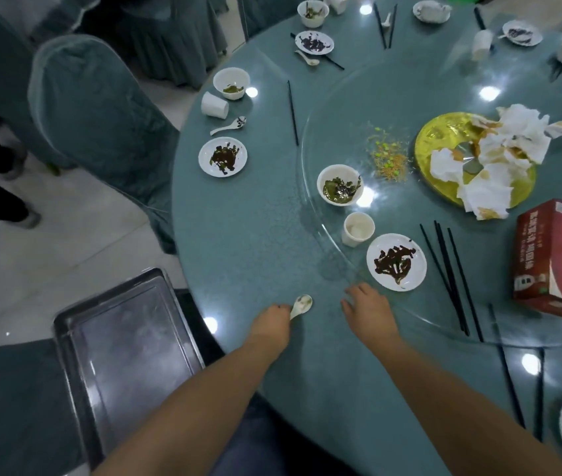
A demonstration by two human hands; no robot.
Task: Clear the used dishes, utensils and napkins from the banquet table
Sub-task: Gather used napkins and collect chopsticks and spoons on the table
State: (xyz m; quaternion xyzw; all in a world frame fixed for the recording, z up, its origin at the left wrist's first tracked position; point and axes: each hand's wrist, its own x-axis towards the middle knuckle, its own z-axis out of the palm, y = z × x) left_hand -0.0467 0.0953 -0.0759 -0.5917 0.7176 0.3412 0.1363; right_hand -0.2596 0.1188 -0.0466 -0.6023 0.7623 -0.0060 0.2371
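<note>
Now my left hand pinches a white spoon by its handle, low over the counter at six o'clock. My right hand hovers beside it, fingers relaxed, empty, with a dirty plate at its one o'clock.

Dim indoor light, soft wide-angle picture

Ceiling lamps throw round white glare spots on the glossy tabletop (several near its far edge); frame edges bend, and far-right items smear with motion blur.
</note>
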